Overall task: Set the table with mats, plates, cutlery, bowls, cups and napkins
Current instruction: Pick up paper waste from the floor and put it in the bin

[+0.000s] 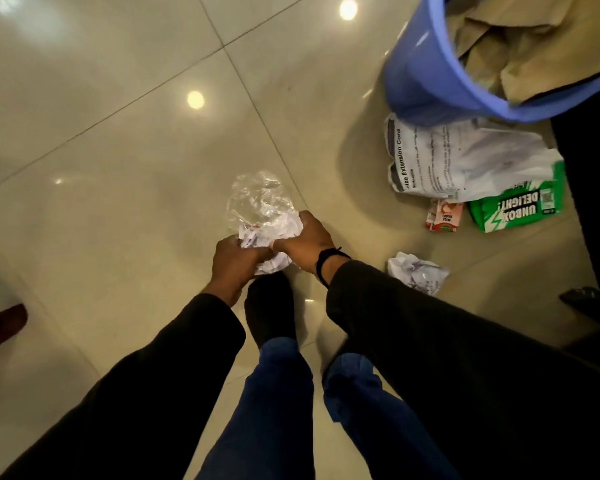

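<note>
I look straight down at a glossy tiled floor. Both my hands hold one bundle of crumpled white paper and clear plastic wrap (264,216) in front of my legs. My left hand (236,259) grips its lower left side. My right hand (307,244), with a black band at the wrist, grips its right side. The clear plastic sticks out above my fingers. No mats, plates, cutlery, bowls or cups are in view.
A blue plastic bin (426,74) stuffed with brown paper stands at the upper right. Beside it on the floor lie a white printed bag (465,157), a green box (516,206), a small red carton (444,216) and a crumpled paper ball (418,271). A dark shoe (589,299) is at far right.
</note>
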A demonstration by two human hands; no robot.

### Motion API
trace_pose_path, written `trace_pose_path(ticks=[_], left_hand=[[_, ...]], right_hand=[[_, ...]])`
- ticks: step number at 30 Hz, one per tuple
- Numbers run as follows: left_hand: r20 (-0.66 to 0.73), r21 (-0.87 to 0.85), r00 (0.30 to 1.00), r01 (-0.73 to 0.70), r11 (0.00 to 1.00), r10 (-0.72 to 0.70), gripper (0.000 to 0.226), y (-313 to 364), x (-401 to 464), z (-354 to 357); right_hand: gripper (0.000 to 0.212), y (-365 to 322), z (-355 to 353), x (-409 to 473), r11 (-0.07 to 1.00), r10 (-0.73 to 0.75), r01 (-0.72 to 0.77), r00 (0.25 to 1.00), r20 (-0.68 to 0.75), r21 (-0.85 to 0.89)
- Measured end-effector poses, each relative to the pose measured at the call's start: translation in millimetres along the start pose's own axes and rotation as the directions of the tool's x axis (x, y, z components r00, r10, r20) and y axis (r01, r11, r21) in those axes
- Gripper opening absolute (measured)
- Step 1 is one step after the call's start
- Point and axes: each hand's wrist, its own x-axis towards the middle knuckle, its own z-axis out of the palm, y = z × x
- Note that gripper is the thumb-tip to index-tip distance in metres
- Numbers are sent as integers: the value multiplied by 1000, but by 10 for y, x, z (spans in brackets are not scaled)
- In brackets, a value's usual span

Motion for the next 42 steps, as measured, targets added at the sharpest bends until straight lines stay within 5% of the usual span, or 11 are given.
trace_pose_path(ticks=[3, 6, 8, 12, 15, 18, 22, 28, 33, 37, 42], left_hand=[[105, 50, 994, -33, 998, 27, 33, 119, -192, 238], [184, 77, 983, -15, 997, 0, 24, 166, -416, 531], [249, 128, 968, -56, 990, 22, 24, 173, -553, 701], [418, 239, 908, -135, 961, 24, 22, 227, -680, 969], [501, 300, 865, -167, 939, -6, 36, 241, -605, 1106], [531, 332, 847, -180, 926, -25, 37, 301, -465, 1199], [575, 328, 814, -144, 934, -77, 29, 415, -316, 1268], [589, 266, 807, -139, 954, -47, 35, 480, -395, 1272], [593, 131, 805, -80, 988, -14, 36, 636, -597, 1348], [579, 29, 814, -66, 997, 37, 36, 890, -597, 1547], [529, 16, 847, -65, 998, 47, 33, 1133, -390, 1846]], right_hand=[[49, 149, -252, -186, 996, 37, -33, 997, -61, 79], [67, 356, -493, -399, 953, 102, -48, 980, -168, 299], [60, 523, -650, -542, 905, 194, -63, 941, -278, 420], [51, 1012, -973, -593, 936, 337, -160, 668, -664, 314], [70, 1252, -1202, -488, 877, 472, -367, 540, -696, 310], [86, 1447, -1356, -267, 787, 612, -502, 559, -559, 359], [53, 1655, -1295, -16, 837, 544, -496, 708, -450, 231], [27, 1515, -1307, -58, 878, 478, -426, 765, -431, 218], [23, 1174, -1583, -409, 910, 382, -173, 705, -598, 377], [17, 922, -1945, -471, 755, 287, 208, 748, -599, 622], [50, 888, -2332, -90, 796, 197, 269, 732, -652, 542]])
